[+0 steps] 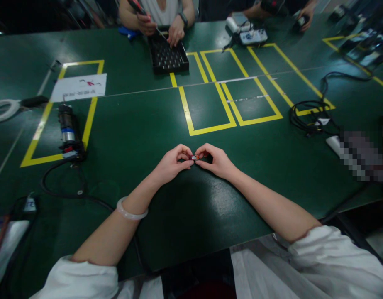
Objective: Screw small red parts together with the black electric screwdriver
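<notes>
Over the middle of the green table (141,137), my left hand (171,165) and my right hand (218,161) meet fingertip to fingertip. Between them is a tiny part (194,158) with silver, orange and dark red on it; its kind is too small to make out. Thumb and forefinger of each hand pinch it from opposite sides. The fingertips cover most of its ends. A pale bangle sits on my left wrist.
Across the table a person's hands work with a tool over a black tray (169,68) of small parts. Yellow tape marks rectangles. A black cylindrical device (68,131) with a cable stands left, near a white sheet (79,87). A coiled black cable (308,120) lies right.
</notes>
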Motion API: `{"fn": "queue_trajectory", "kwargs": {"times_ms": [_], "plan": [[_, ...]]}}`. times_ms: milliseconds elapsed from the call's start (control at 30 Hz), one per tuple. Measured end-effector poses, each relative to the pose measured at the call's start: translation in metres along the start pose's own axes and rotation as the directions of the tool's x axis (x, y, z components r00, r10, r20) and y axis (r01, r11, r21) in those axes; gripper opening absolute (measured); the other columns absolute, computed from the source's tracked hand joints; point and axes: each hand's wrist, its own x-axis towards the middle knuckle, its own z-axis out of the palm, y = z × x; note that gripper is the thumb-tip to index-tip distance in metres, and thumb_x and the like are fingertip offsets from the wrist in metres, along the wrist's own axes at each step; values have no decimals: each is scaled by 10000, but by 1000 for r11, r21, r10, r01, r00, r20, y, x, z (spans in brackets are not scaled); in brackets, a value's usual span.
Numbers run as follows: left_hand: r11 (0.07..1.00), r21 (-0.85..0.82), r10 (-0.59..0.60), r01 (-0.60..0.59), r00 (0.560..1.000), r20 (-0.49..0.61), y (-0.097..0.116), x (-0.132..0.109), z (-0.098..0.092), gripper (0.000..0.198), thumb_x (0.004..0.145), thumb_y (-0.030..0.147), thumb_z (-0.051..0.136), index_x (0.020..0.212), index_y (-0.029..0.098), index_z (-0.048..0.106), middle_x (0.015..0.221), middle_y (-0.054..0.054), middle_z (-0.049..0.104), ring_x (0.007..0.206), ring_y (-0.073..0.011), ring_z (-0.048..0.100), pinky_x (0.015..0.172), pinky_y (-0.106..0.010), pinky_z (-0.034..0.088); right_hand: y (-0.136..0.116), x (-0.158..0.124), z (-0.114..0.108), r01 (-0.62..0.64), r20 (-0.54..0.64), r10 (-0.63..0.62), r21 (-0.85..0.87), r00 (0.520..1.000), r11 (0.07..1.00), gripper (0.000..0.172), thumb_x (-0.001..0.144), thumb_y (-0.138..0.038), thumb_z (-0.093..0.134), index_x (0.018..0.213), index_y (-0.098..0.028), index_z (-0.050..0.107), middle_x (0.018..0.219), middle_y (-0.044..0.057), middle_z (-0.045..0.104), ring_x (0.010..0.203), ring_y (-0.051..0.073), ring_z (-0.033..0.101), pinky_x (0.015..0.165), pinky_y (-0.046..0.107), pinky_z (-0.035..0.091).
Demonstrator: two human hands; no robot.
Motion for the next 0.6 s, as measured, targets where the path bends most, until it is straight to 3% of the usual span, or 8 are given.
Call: {"fn": "queue_trajectory", "kwargs": {"times_ms": [600], "plan": [[998, 47, 41, -41, 999, 2, -2, -1, -2, 271, 789, 233, 734, 978, 143, 561, 947, -42, 610, 834, -133, 617, 720, -260, 534, 1, -1, -1, 41, 9, -41, -19, 999, 999, 131, 854, -157, 651, 973, -193, 609, 944, 30, 639, 842, 156, 620, 766, 290, 486]]}}
